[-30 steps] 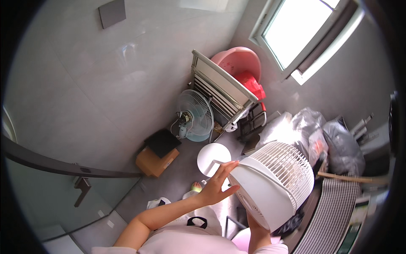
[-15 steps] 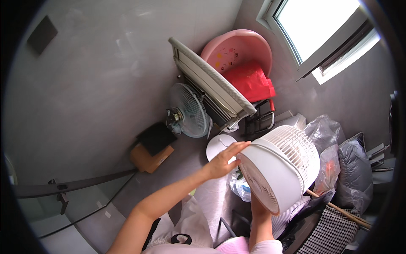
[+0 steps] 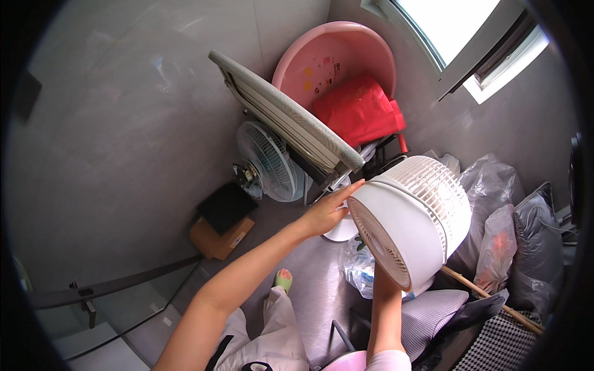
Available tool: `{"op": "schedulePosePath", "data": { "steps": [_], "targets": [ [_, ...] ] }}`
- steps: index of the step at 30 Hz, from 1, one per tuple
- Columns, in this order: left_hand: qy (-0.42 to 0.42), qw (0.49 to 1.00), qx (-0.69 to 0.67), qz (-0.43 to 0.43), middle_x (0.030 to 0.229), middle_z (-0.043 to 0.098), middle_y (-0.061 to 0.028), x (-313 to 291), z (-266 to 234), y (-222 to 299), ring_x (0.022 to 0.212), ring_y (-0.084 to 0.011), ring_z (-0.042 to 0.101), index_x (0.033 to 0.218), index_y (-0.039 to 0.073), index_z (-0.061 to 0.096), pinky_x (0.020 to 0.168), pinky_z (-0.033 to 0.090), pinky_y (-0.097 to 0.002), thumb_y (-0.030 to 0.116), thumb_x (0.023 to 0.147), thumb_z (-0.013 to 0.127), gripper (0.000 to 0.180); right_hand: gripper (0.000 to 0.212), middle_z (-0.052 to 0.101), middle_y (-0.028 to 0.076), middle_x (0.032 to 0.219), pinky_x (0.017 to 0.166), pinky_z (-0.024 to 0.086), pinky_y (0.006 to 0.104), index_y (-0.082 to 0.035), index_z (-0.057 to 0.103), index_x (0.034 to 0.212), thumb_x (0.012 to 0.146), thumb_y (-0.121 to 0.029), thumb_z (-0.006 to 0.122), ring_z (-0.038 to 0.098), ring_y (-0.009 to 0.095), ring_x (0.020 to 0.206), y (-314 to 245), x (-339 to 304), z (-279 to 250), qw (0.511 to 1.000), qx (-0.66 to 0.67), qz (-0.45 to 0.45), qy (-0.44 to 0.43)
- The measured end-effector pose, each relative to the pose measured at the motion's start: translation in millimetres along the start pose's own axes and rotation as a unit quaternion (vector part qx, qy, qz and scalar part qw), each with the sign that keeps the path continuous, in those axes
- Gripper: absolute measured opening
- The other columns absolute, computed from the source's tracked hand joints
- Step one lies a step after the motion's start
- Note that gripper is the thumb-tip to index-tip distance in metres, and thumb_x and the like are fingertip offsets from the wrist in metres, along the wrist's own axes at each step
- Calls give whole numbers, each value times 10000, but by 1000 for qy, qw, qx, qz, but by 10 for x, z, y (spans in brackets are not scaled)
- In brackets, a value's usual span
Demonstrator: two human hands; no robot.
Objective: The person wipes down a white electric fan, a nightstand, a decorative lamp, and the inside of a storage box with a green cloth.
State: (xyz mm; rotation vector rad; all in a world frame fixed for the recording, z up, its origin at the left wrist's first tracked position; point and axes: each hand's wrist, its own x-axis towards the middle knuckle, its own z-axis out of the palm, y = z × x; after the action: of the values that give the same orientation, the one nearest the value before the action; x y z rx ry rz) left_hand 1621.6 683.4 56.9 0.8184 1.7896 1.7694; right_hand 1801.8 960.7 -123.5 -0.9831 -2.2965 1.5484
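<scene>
Between both hands I hold a white electric fan (image 3: pixel 408 216) with a deep drum-shaped head, tilted over above the floor. My left hand (image 3: pixel 331 210) presses against its rim at the left, fingers stretched along the edge and thumb tucked below. From underneath, my right hand (image 3: pixel 385 281) supports the fan; its fingers are hidden behind the housing. A round white base (image 3: pixel 343 230) shows just beyond my left hand, and whatever links it to the fan is out of sight.
Along the wall stand a second fan (image 3: pixel 269 161), a folded bed frame (image 3: pixel 291 111), a pink basin (image 3: pixel 309 68) and a red bag (image 3: pixel 359 111). A cardboard box (image 3: pixel 219 238) lies left. Plastic bags (image 3: pixel 495 241), a bagged pillow (image 3: pixel 538 247) and a wooden stick (image 3: pixel 489 297) crowd the right.
My view has shifted, and the fan sits a little higher in it, still in both hands. The white base now lies closer behind my left hand. My foot in a green slipper has come into view.
</scene>
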Motion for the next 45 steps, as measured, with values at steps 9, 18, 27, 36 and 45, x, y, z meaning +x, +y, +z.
{"op": "schedulePosePath", "data": {
  "steps": [9, 18, 27, 36, 45],
  "targets": [
    [20, 999, -30, -25, 1595, 292, -98, 116, 270, -121, 1342, -232, 467, 1573, 156, 234, 1110, 387, -375, -104, 866, 480, 793, 469, 605, 181, 1275, 976, 473, 356, 54, 536, 1317, 933, -186, 658, 574, 268, 1180, 172, 515, 598, 997, 59, -34, 26],
    [83, 993, 65, 56, 1560, 325, -158, -275, 350, 23, 1374, -272, 422, 1553, 79, 250, 1106, 402, -361, -14, 903, 572, 731, 435, 638, 147, 1164, 886, 515, 321, 48, 581, 1253, 941, -244, 664, 629, 210, 1011, 534, -233, 894, 972, 192, 104, 86],
    [108, 984, 140, -16, 1278, 573, -188, -2424, 184, 757, 1083, -336, 624, 1442, 106, 472, 977, 485, -392, 159, 955, 556, 497, 286, 660, 101, 1001, 732, 539, 336, 16, 632, 1070, 1003, -247, 543, 648, 199, 865, -563, -2153, 1603, 913, 337, 175, -152],
    [569, 801, 6, -188, 1226, 663, -147, -7342, 445, 1079, 1119, -210, 638, 1295, 24, 577, 948, 507, -333, 186, 1008, 554, 330, 346, 659, 106, 1024, 829, 552, 412, -17, 615, 1116, 991, -337, 570, 658, 253, 922, -1831, -5321, 2755, 757, 291, 259, -524],
    [863, 502, 30, -45, 1144, 689, -96, -10111, 1592, 2248, 1061, -142, 631, 1274, 11, 583, 915, 487, -278, 159, 1040, 505, 287, 467, 648, 125, 1201, 971, 495, 472, -47, 581, 1254, 1014, -434, 477, 622, 324, 1094, -2894, -9433, 3015, 521, 102, 301, -792]
  ]
}}
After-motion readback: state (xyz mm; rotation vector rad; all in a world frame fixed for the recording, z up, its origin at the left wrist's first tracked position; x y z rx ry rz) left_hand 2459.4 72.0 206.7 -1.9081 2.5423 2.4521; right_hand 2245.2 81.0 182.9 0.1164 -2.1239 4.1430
